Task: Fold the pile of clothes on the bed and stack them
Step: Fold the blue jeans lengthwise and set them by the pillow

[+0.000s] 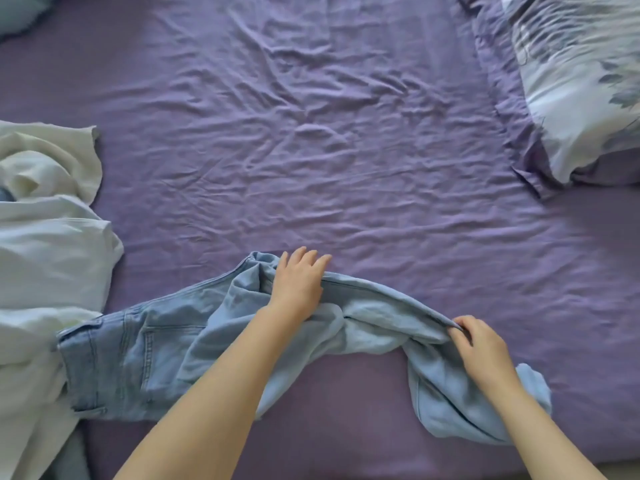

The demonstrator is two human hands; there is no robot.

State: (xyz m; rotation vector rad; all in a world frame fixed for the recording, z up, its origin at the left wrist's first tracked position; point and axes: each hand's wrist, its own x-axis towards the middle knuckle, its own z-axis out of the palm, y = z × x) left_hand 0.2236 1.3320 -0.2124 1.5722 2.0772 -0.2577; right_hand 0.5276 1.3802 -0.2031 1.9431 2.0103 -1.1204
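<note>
Lying crumpled along the near edge of the bed (pixel 346 150), the light blue jeans (pixel 138 362) touch pale clothes (pixel 41 271) at its left edge. The left hand (pixel 298 285) presses flat, fingers straight; the right hand (pixel 481 348) pinches a seam.

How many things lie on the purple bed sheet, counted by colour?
Light blue: 1, the light blue denim jeans, held by left hand and right hand.
White or pale: 1, the heap of pale clothes.
Floral: 1, the white-and-purple floral pillow.
Total: 3
</note>
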